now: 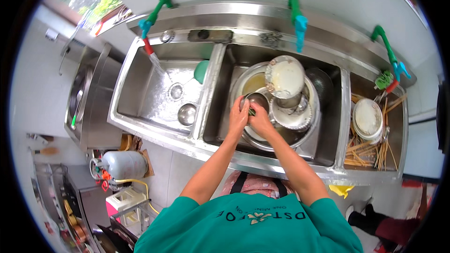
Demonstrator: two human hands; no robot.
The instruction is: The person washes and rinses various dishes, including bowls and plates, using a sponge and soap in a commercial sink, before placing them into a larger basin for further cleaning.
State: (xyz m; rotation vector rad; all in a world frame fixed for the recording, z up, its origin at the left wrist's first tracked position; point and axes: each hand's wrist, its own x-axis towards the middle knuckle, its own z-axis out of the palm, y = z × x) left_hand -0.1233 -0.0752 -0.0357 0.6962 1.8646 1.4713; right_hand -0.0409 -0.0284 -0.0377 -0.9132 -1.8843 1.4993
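Over the middle sink basin (217,112), my left hand (239,114) grips the side of a small stainless steel bowl (259,100). Close against it, my right hand (261,118) is at the bowl's near rim with a bit of green material (251,111), perhaps a scouring pad, mostly hidden under the fingers. Below them a large metal basin (314,130) holds stacked dishes and cloudy water. An oval white plate (285,77) with a patterned rim rests on a metal bowl (289,102), above a white scalloped bowl (295,119).
Water runs from the left tap (149,45) into the left sink, where a steel bowl (187,115) and a green bowl (201,72) sit. Wooden chopsticks (360,156) and white dishes (367,116) lie in the right sink. A gas cylinder (124,165) and a person's legs (365,223) are nearby.
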